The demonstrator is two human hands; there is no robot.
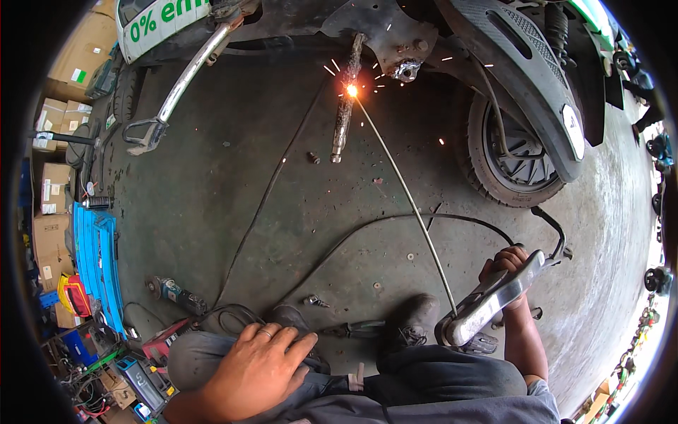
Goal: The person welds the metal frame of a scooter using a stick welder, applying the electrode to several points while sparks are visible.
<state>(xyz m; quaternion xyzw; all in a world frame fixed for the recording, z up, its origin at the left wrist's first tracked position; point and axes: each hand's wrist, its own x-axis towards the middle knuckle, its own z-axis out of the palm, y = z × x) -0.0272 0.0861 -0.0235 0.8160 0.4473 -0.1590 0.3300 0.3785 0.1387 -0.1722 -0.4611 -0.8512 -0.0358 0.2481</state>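
Note:
My right hand (504, 263) is closed around a welding electrode holder (498, 304) to the right of my knees. From its jaw a long, thin welding rod (402, 185) runs up and left to a bright, sparking arc (352, 90). The arc burns on a rough metal bar (342, 131) that hangs from the underside of a scooter (385, 28). Glare hides the exact contact spot. My left hand (260, 362) lies on my left knee with its fingers stretched out, a ring on one of them, holding nothing.
A black cable (395, 217) loops over the floor to the holder. The scooter's wheel (519, 159) stands at right, its metal stand (191, 74) at upper left. An angle grinder (176, 295) lies near my left boot. Blue panels (97, 265) and cardboard boxes (53, 244) line the left side.

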